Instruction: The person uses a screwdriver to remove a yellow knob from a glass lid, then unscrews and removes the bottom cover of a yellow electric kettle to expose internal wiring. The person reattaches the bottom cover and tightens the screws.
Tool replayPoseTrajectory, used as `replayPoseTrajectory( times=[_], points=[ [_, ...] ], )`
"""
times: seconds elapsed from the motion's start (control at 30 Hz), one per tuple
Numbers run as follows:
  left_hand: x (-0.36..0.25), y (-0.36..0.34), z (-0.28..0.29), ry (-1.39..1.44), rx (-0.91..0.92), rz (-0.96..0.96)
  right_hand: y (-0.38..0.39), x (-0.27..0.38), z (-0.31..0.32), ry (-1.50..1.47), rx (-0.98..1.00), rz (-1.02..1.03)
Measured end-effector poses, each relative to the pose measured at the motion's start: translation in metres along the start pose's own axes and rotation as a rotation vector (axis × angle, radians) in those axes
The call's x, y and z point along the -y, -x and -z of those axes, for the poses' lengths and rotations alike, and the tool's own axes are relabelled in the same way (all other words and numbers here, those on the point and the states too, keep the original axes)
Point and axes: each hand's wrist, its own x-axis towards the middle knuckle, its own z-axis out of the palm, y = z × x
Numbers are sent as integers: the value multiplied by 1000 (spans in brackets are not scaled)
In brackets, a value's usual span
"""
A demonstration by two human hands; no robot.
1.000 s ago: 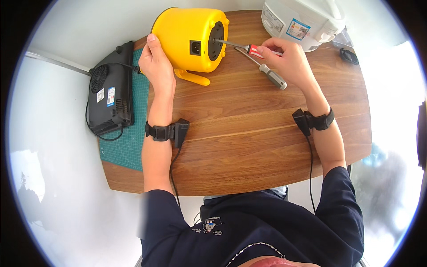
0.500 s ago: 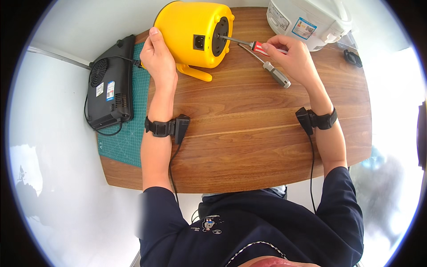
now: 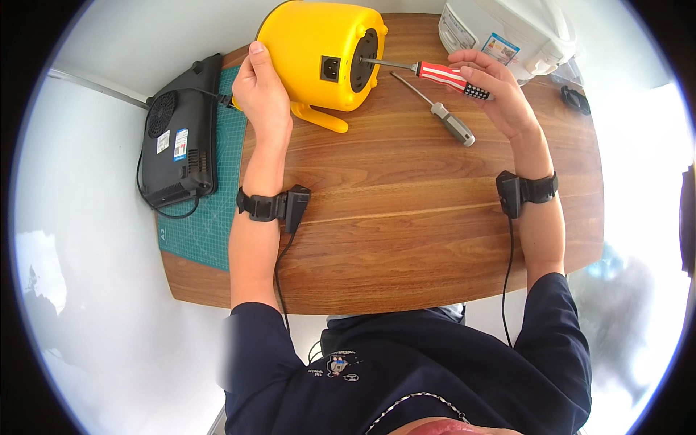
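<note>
A yellow cylindrical appliance lies on its side at the back of the desk, black base plate facing right, with a black socket on its body. My left hand grips its left side. My right hand holds a screwdriver with a red, white and black patterned handle, its fingers around the handle and the shaft tip at the middle of the base plate. A second, grey-handled screwdriver lies on the wood just below it.
A black appliance with a fan grille and cord rests on a green cutting mat at the left of the wooden desk. A white rice cooker stands back right, near a small black object. Black devices are strapped to both forearms.
My right hand has shifted rightward along the screwdriver handle, showing more of it, and its fingers are lifted higher. My left hand and the yellow appliance have moved slightly up and right.
</note>
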Motion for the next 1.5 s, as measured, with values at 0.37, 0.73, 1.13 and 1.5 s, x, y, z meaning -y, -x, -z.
replayPoseTrajectory(
  times=[0.37,0.73,1.13,1.5],
  points=[
    [0,1,-1,-3,7,-5,4,-28,-37,-140,-363,182],
    [1,-3,3,-48,-5,-65,4,-42,-20,164,-385,257],
    [-4,0,0,1,-28,-14,10,-35,-17,275,-346,165],
    [-5,-1,0,16,-25,-42,11,-21,-15,248,-216,126]
  ],
)
